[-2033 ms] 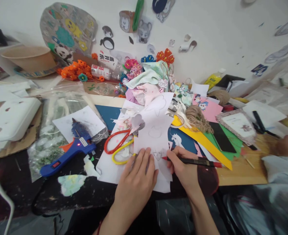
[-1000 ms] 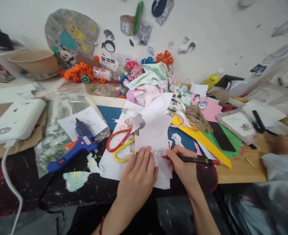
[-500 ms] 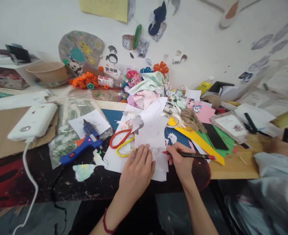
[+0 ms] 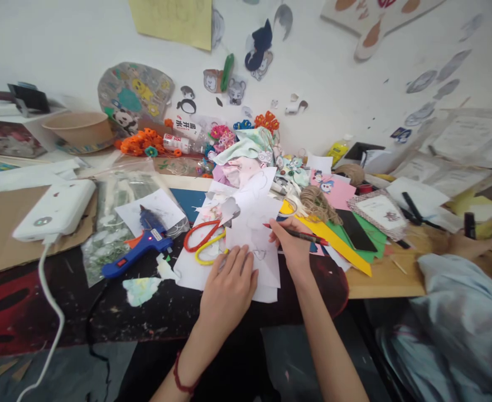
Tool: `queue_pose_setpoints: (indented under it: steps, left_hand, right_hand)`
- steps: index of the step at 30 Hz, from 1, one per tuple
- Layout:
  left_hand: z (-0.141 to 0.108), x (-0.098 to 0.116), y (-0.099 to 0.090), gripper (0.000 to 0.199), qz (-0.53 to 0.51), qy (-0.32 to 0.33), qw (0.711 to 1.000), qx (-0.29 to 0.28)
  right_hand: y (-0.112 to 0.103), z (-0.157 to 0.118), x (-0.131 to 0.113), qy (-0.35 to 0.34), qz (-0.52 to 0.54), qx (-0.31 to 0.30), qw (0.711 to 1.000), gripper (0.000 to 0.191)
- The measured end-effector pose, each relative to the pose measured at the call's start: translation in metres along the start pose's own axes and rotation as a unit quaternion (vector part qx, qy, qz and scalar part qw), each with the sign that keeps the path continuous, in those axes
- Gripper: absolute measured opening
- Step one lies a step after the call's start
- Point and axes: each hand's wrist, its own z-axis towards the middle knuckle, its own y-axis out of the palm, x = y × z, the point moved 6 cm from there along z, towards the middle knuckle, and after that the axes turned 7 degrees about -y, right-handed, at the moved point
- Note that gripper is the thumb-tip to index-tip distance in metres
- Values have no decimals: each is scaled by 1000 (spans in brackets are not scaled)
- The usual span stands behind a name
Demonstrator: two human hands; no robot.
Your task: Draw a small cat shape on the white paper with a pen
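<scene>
My left hand (image 4: 229,285) lies flat on a stack of white paper (image 4: 252,223), fingers stretched forward and close together. A small pencil-like sketch (image 4: 259,254) shows just right of its fingertips, and faint outlines mark the upper sheet. In my right hand (image 4: 291,243) is a slim dark pen (image 4: 308,237) with a red tip and red end, held in a writing grip over the paper's right edge. Whether its tip touches the sheet, I cannot tell. Scissors with red and yellow handles (image 4: 202,223) rest on the paper by my left fingers, their blades partly covered.
A blue glue gun (image 4: 139,254) and a white power bank (image 4: 56,209) with a cable are on the left. Fabric scraps (image 4: 246,167), twine (image 4: 317,201) and a yellow strip (image 4: 346,248) crowd the back and right. Another person's sleeve (image 4: 459,296) is at the far right.
My right hand has moved up the paper and a little left with the pen, away from the small sketch. My left hand stays on the paper. The view has shifted slightly.
</scene>
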Motion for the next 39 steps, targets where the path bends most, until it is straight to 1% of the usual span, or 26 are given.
queue_pose_setpoints:
  steps: [2,4,9,13,31,39]
  left_hand:
    - [0,0,0,29,0,-1,1000,-1]
    - [0,-1,1,29,1,-2,1000,-1]
    - [-1,-1,2,30,1,-3,1000,1]
    - [-2,0,2,31,2,-6,1000,2]
    - [-1,0,1,31,5,-4,1000,5]
    - [-2,0,1,31,0,-4,1000,-4]
  right_hand:
    - [0,-3,-1,1,-11,5,1000,36]
    - [1,-6,-1,7,-19,-4,1000,39]
    - [2,-8,1,25,-35,8,999,35]
    - [4,-9,3,36,-48,-1,998,32]
    - [4,-10,2,30,-63,5,998,32]
    - [6,-10,2,29,-60,-12,998,32]
